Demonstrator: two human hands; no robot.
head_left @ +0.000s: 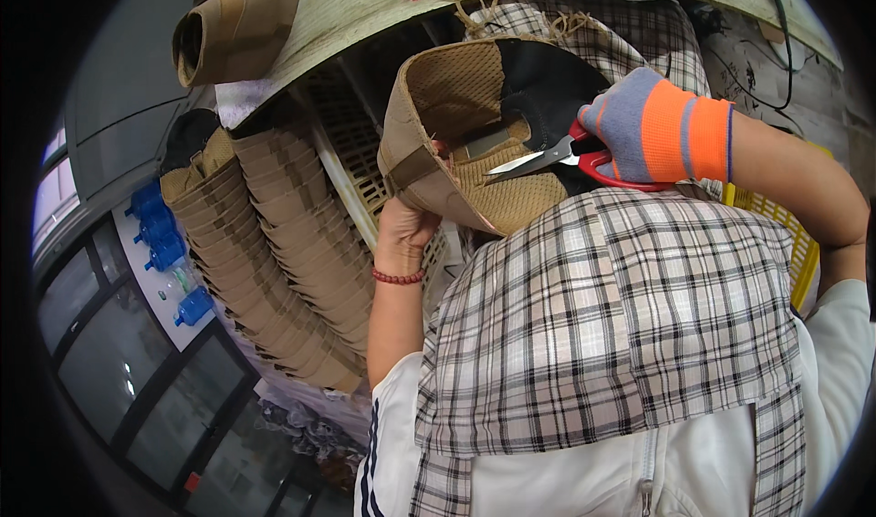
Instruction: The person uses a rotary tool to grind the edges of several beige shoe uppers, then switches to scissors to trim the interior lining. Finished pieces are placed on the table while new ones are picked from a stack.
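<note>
A tan boot upper (429, 193) with honeycomb-textured lining and a black section is held over my lap, its opening facing up. My left hand (408, 225), bare with a red bead bracelet at the wrist, grips its near left side; most of those fingers are hidden behind or inside the upper. In an orange and grey glove, my right hand (639, 129) is closed round the red handles of a pair of scissors (547, 158). The scissors' blades are slightly parted and point left into the upper's opening, over the lining. Whether they touch the lining, I cannot tell.
Long nested rows of similar uppers (292, 234) stand at the left. More uppers (239, 29) lie on the worktable (365, 6) ahead. A beige plastic crate (342, 143) sits beneath the table, a yellow basket (776, 220) at my right. A plaid apron (602, 325) covers my lap.
</note>
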